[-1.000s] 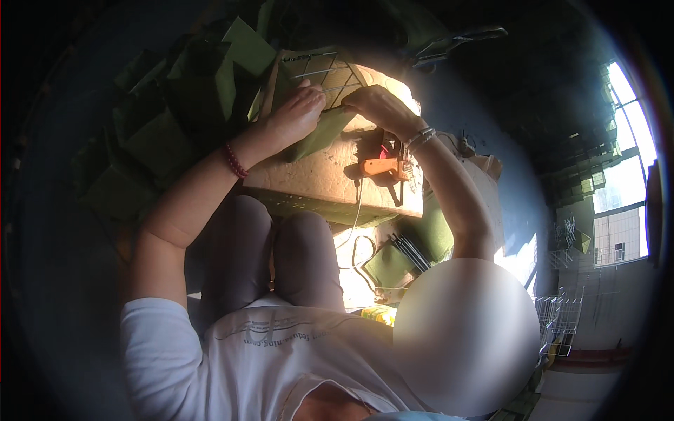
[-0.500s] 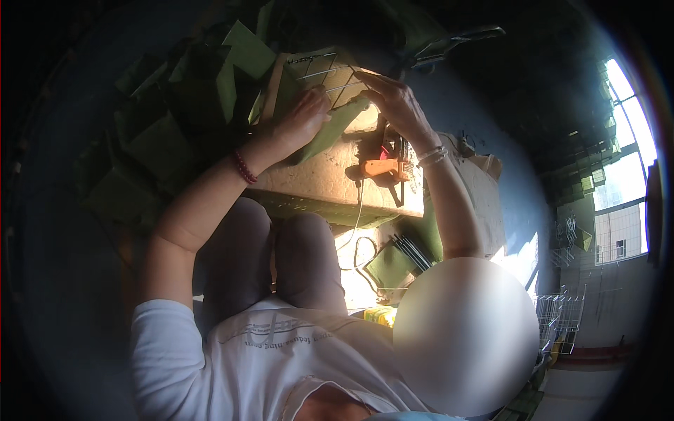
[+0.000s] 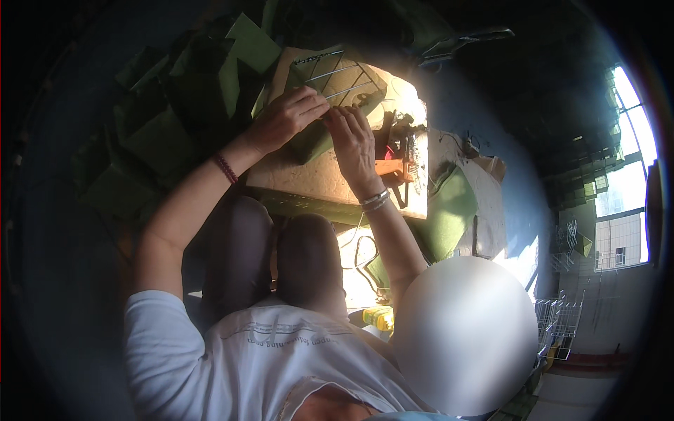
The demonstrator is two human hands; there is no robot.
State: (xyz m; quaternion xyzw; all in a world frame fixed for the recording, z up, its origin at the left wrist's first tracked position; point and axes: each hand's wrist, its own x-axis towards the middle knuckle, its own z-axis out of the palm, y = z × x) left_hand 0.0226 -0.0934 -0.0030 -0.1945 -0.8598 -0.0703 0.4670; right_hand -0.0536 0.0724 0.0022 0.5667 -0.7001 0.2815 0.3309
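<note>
Shirt (image 3: 260,358): white, with printing across the front.
Knees (image 3: 309,249): side by side in dark trousers, close to the near side of the desk.
Yellow item (image 3: 379,318): low down, right of the knees; too small to make out.
Bracelet (image 3: 226,169): dark red beads, around the left wrist.
Bangles (image 3: 375,201): silvery, around the right wrist.
Left hand (image 3: 289,118): over the near side of the wire frame, fingers bent and close together; what lies between their tips is hidden.
Right hand (image 3: 354,144): just beside the left, fingers slightly bent and pointing away from the body, tips almost meeting the left ones; I cannot tell whether they grip anything.
Green panel (image 3: 309,146): tilted below the two hands, above the desk, partly covered by them.
Wire frame (image 3: 347,90): just beyond the fingers, a grid of thin rods with green material around it.
Desk (image 3: 295,184): pale, worn top, brightly sunlit at its right.
Glue gun (image 3: 387,167): orange, on the desk, right of the right hand and partly behind it.
Green boxes (image 3: 203,77): heaped in shadow, left of the desk.
White racks (image 3: 562,316): wire, well apart at far right.
Window (image 3: 621,182): bright, beyond them.
</note>
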